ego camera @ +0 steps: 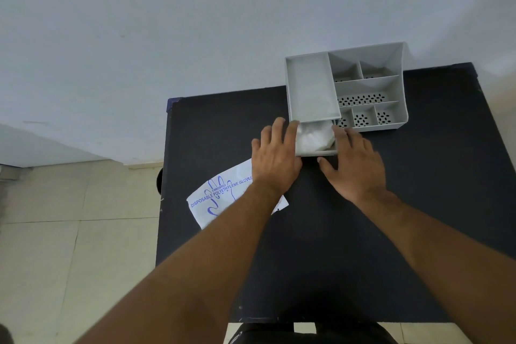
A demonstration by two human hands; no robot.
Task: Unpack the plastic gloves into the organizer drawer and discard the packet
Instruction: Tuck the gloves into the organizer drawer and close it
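On the dark counter (307, 232), right at the front of the grey organizer (368, 92), your two hands flank the pulled-out drawer (318, 152). Left hand (275, 159) lies flat against the drawer's left side, fingers (279, 128) spread loosely and holding nothing. Right hand (354, 165) sits on the right side, fingers (342, 134) extended along the wall, thumb near the front lip, also holding nothing.

The plastic gloves (315, 138) are already in the drawer: a crumpled white, filmy wad, heaped about to the rim. Judging by looks, they're very light, soft and slippery, and will spring back up, so press the wad flat from the top rather than pinching a single layer. The drawer looks like thin, stiff plastic; push it from the front lip, squarely.

The organizer's top compartments look empty: a long tray on the left, and smaller perforated cells on the right.

The packet (223, 201), white with blue glove print, lies flat on the counter just beside your left forearm, partly under it. It looks empty and limp; take it by an edge. Discarding isn't done yet.
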